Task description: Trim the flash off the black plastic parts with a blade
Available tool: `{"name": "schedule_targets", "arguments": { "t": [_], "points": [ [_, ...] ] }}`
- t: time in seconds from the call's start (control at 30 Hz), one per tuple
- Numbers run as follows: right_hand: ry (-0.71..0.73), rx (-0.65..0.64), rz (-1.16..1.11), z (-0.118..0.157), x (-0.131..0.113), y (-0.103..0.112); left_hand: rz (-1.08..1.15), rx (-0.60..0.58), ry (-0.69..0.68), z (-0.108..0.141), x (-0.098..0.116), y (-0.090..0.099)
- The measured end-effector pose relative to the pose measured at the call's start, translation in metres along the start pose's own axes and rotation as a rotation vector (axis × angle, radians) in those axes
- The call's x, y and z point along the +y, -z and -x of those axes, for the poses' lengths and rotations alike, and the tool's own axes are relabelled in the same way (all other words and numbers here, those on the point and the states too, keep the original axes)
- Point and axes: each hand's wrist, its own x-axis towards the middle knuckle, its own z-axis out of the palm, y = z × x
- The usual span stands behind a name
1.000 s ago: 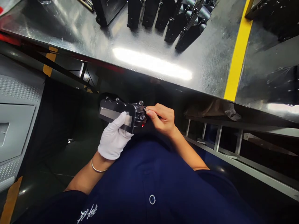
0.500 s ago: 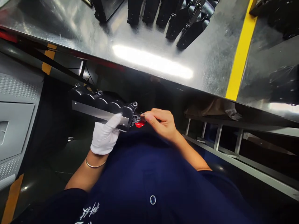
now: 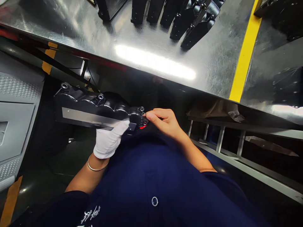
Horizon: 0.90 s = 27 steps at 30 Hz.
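A long black moulded part (image 3: pixel 94 104) with rounded lobes, ringed bolt holes and a flat metallic strip (image 3: pixel 92 119) is held in front of my body. My left hand (image 3: pixel 109 140), in a white glove, grips its lower edge with the thumb lying over the strip. At the part's right end, my bare right hand (image 3: pixel 163 121) pinches a small thin item at a ringed hole; its kind is too small to make out. A bit of red (image 3: pixel 143 127) shows beneath that end. The left fingers behind the part are hidden.
A shiny metal table (image 3: pixel 153 63) runs across the top, with several similar black parts (image 3: pixel 165 12) standing on it and yellow tape (image 3: pixel 246 53) at right. A grey metal rack (image 3: pixel 236 151) stands lower right, a grey panelled box (image 3: pixel 16 126) at left.
My left hand has turned the black part, so its left end lies further left and more of its face shows. The right hand stays pinched at the right end, almost unmoved.
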Motion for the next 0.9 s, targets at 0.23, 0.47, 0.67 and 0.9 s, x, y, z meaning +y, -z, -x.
{"name": "schedule_targets", "arguments": {
  "t": [0.23, 0.47, 0.67, 0.9],
  "points": [
    [0.211, 0.505, 0.417, -0.006, 0.019, -0.015, 0.232, 0.062, 0.155, 0.002, 0.017, -0.018],
    [0.353, 0.281, 0.480, -0.001, 0.010, 0.006, 0.210, 0.110, 0.325, 0.001, 0.024, -0.020],
    [0.338, 0.180, 0.571, 0.005, 0.006, 0.005, 0.141, 0.057, 0.289, 0.004, 0.026, -0.021],
    [0.268, 0.037, 0.632, 0.004, 0.008, 0.015, 0.159, 0.021, 0.325, 0.005, 0.033, -0.022]
  ]
}}
